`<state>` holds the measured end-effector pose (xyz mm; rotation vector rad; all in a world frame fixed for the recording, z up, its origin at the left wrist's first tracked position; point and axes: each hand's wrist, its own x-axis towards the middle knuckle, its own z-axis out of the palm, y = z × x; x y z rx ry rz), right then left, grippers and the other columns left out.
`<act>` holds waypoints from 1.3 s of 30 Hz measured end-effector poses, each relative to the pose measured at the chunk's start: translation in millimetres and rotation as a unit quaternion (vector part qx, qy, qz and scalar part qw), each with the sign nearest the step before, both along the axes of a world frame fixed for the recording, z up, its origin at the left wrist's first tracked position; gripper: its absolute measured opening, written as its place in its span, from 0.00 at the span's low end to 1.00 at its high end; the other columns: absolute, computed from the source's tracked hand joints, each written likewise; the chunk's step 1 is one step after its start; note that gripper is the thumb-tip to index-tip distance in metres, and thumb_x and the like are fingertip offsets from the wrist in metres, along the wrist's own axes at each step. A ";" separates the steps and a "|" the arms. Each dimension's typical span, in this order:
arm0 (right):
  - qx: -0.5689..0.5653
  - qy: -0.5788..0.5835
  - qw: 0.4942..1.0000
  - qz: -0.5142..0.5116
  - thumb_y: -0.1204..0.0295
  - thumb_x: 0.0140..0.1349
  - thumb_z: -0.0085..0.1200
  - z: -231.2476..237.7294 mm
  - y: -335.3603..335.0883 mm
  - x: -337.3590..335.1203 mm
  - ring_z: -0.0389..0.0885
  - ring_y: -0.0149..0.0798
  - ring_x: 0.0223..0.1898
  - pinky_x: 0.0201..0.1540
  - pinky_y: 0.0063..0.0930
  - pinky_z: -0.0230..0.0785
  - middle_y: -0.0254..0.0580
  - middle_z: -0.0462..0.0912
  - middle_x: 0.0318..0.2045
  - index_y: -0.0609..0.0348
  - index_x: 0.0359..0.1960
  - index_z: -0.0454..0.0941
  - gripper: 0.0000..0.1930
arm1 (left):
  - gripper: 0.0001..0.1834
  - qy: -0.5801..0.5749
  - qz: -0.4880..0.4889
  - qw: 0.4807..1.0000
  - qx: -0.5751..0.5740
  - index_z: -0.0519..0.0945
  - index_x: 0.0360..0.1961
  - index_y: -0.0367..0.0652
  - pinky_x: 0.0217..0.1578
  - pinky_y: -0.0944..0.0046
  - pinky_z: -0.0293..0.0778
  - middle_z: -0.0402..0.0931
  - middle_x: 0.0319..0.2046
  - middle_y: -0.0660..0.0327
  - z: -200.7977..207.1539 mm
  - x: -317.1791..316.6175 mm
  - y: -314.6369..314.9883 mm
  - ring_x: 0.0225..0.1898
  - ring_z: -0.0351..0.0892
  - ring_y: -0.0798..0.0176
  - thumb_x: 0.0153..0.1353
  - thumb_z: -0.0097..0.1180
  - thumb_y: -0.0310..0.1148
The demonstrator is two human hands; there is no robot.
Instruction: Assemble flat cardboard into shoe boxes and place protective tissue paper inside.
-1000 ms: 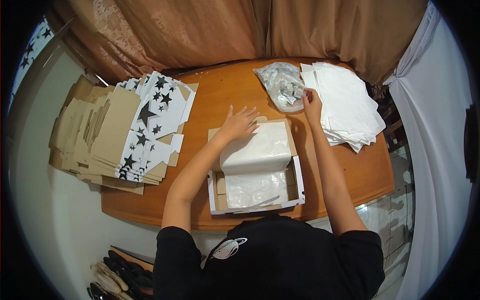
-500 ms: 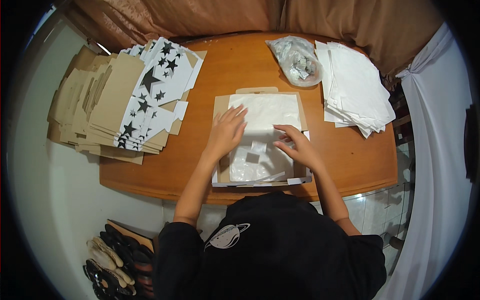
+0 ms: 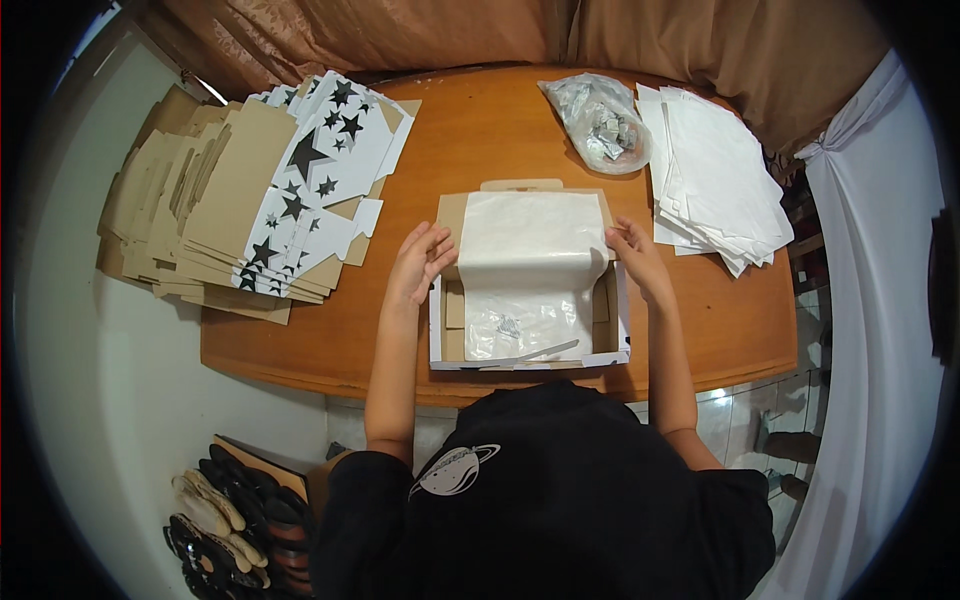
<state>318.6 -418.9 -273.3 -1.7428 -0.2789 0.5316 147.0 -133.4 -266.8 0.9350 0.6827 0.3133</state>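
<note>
An open cardboard box (image 3: 622,342), white outside and brown inside, lies in front of me with its lid (image 3: 452,212) tilted back on the far side. White paper (image 3: 530,225) spreads over the lid and down into the tray. Inside, a small silvery patch (image 3: 508,326), perhaps a packet, shows on or under the sheet near the front. At the lid's left edge is my left hand (image 3: 420,262), fingers curved and apart, nothing visible in it. My right hand (image 3: 638,258) is at the opposite edge, fingers bent and spread; whether it touches the cardboard is unclear.
Flat brown cardboard blanks (image 3: 215,200), some white with black stars, are stacked at the left of the wooden table (image 3: 450,120). A clear plastic bag (image 3: 600,125) of small silvery packets stands at the back, beside a pile of white sheets (image 3: 715,170). Shoes (image 3: 235,520) sit at lower left.
Both hands have moved apart, from above the paper to the lid's two sides. Two small squares showed on the paper before; now a single silvery patch is visible.
</note>
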 end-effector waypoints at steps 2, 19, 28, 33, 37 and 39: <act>0.000 0.021 1.000 0.013 0.60 0.56 0.57 -1.6 3.0 2.0 0.70 0.37 0.47 0.49 0.28 0.63 0.50 0.71 0.47 0.72 0.59 0.57 0.36 | 0.26 0.005 -0.027 1.000 -0.011 0.58 0.56 0.33 0.39 0.67 0.78 0.73 0.43 0.50 0.9 4.6 1.0 0.40 0.77 0.63 0.61 0.51 0.34; 0.180 -0.011 0.982 0.060 0.77 0.54 0.57 2.1 6.5 -6.7 0.69 0.23 0.38 0.41 0.18 0.63 0.29 0.74 0.34 0.60 0.39 0.74 0.11 | 0.35 0.026 -0.118 0.981 0.154 0.60 0.58 0.31 0.19 0.81 0.64 0.71 0.47 0.56 2.4 7.6 -5.8 0.31 0.74 0.76 0.50 0.62 0.24; 0.119 -0.221 0.966 0.067 0.81 0.49 0.55 5.0 -5.1 -13.1 0.74 0.31 0.35 0.42 0.22 0.63 0.35 0.78 0.28 0.60 0.28 0.80 0.04 | 0.05 -0.020 -0.133 0.936 0.326 0.75 0.22 0.35 0.32 0.75 0.71 0.77 0.29 0.59 -10.0 -3.1 -1.3 0.29 0.75 0.71 0.47 0.55 0.14; 0.050 -0.295 0.954 0.030 0.83 0.44 0.54 -4.9 -8.3 -17.8 0.75 0.35 0.32 0.41 0.26 0.63 0.36 0.78 0.23 0.57 0.23 0.82 0.08 | 0.07 -0.068 -0.139 0.900 0.407 0.74 0.17 0.33 0.34 0.72 0.71 0.75 0.26 0.60 -12.9 -9.5 -3.6 0.29 0.75 0.69 0.44 0.49 0.11; 0.015 -0.359 0.930 0.072 0.83 0.42 0.55 -6.8 -17.7 -20.1 0.74 0.33 0.35 0.49 0.33 0.58 0.31 0.79 0.29 0.51 0.24 0.83 0.11 | 0.08 -0.070 -0.131 0.874 0.463 0.76 0.17 0.32 0.34 0.70 0.70 0.75 0.26 0.60 -10.8 -10.1 -4.9 0.31 0.74 0.67 0.41 0.48 0.10; -0.013 -0.400 0.912 0.095 0.82 0.42 0.55 -4.4 -21.6 -21.9 0.74 0.32 0.37 0.52 0.35 0.55 0.29 0.79 0.32 0.49 0.24 0.83 0.11 | 0.09 -0.071 -0.133 0.873 0.463 0.76 0.18 0.33 0.35 0.70 0.70 0.75 0.27 0.60 -11.0 -13.8 -6.8 0.32 0.74 0.66 0.40 0.48 0.11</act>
